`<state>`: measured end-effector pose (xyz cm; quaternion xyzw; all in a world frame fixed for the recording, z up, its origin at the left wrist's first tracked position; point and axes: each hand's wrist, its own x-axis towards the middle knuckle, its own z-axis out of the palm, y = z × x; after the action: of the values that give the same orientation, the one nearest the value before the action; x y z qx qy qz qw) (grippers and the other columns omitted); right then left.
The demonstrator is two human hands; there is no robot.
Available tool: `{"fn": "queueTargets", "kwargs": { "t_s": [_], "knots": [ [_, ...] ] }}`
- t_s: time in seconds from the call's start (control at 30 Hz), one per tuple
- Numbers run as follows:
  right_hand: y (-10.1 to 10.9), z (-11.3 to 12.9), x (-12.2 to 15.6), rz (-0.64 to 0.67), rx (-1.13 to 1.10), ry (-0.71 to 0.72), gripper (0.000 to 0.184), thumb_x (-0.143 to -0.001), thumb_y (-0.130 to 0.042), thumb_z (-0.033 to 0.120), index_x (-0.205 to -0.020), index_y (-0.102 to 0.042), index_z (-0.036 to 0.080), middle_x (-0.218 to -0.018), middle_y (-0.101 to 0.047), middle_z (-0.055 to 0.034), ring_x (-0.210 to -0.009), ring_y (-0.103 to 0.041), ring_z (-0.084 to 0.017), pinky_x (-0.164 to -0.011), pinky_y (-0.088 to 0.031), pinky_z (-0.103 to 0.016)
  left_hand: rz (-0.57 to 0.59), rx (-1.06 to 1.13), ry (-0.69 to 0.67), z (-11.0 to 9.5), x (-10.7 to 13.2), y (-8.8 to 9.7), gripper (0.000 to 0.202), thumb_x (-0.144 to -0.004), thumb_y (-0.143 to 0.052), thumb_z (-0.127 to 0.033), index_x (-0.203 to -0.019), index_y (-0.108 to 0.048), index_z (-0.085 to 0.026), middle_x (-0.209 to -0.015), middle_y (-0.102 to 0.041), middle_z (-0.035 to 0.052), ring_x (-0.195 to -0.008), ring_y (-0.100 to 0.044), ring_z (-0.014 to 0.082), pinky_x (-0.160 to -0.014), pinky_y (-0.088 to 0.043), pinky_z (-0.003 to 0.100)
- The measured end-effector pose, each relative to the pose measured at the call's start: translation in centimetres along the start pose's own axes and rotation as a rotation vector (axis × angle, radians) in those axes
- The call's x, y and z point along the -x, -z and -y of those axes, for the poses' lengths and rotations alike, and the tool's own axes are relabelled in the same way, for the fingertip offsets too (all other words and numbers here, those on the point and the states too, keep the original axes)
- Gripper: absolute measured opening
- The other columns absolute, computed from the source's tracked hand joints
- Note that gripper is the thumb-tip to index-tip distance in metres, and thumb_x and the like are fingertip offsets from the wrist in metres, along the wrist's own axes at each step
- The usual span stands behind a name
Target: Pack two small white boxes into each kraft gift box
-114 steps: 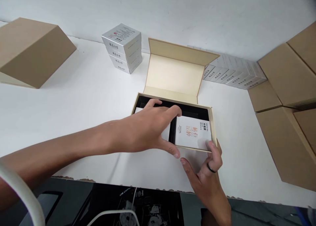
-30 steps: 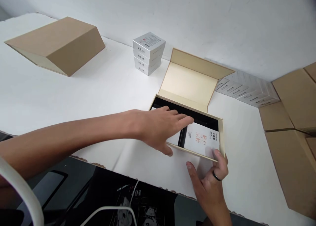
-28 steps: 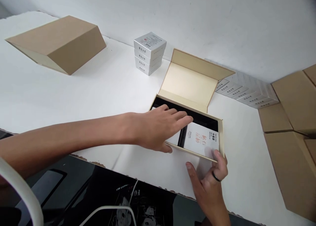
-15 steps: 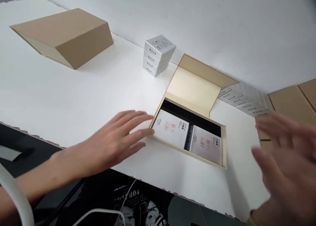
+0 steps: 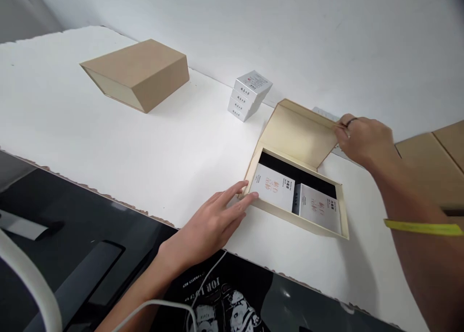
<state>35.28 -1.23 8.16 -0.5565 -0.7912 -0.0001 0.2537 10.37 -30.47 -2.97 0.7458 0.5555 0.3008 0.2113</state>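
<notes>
An open kraft gift box (image 5: 290, 216) with a black lining lies on the white table (image 5: 108, 143). Two white packets (image 5: 274, 193) with orange print sit side by side in its near half. My left hand (image 5: 213, 221) lies flat on the table, fingers stretched out, fingertips touching the box's near left corner. My right hand (image 5: 362, 138) is up at the far right corner of the raised lid (image 5: 297, 131), fingers pinched on the lid's top edge. A ring shows on one finger and a yellow band on the forearm.
A closed kraft box (image 5: 139, 73) lies at the far left. A stack of small silver boxes (image 5: 248, 95) stands by the wall behind the lid. More kraft boxes (image 5: 431, 167) fill the right side. The table's ragged front edge borders a black surface with a white cable (image 5: 170, 305).
My left hand came out of the box, uncovering the left packet, and now rests at the box's corner. My right hand left the front edge and went up to the lid. The view swung right.
</notes>
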Motion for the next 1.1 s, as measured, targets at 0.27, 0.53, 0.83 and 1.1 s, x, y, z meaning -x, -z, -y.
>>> {"fn": "queueTargets", "kwargs": {
  "t_s": [0.27,0.53,0.83,1.1],
  "knots": [
    [5.9,1.2,21.0,0.017,0.278,0.687,0.045,-0.109,-0.043,0.047,-0.135,-0.065,0.018,-0.142,-0.065,-0.0153,-0.126,-0.067,-0.036,-0.100,-0.058,-0.056,-0.176,0.368,0.047,0.0,1.6,-2.6,0.081,-0.108,-0.056,-0.041,-0.167,-0.001,-0.041,-0.176,-0.017,0.0122,-0.158,-0.035,0.0355,-0.128,-0.040,0.063],
    [-1.1,0.1,27.3,-0.226,0.208,0.519,0.047,-0.098,-0.068,0.022,-0.141,-0.049,0.014,-0.145,-0.060,-0.0202,-0.134,-0.057,-0.034,-0.112,-0.049,-0.055,-0.199,0.415,0.058,-0.8,3.0,-3.0,0.082,-0.101,-0.068,-0.044,-0.161,-0.011,-0.045,-0.177,-0.009,0.0051,-0.160,-0.031,0.0355,-0.132,-0.033,0.064],
    [-3.5,-2.1,26.1,-0.289,0.140,0.409,0.083,-0.096,-0.072,0.037,-0.160,-0.020,0.024,-0.156,-0.042,-0.0239,-0.145,-0.043,-0.039,-0.113,-0.042,-0.064,0.039,0.253,-0.089,1.6,0.5,2.6,0.090,-0.096,-0.072,-0.044,-0.160,-0.008,-0.042,-0.173,-0.013,0.0123,-0.153,-0.040,0.0348,-0.126,-0.042,0.061],
    [-3.7,-0.7,26.7,-0.311,-0.019,0.274,0.100,-0.088,-0.081,0.047,-0.160,-0.016,0.022,-0.161,-0.027,-0.0259,-0.153,-0.031,-0.042,-0.117,-0.035,-0.071,0.178,0.302,-0.228,7.0,-9.6,2.0,0.144,-0.049,-0.100,-0.060,-0.154,-0.007,-0.029,-0.162,-0.012,0.0230,-0.159,-0.011,0.0522,-0.129,-0.021,0.076]
  ]
}}
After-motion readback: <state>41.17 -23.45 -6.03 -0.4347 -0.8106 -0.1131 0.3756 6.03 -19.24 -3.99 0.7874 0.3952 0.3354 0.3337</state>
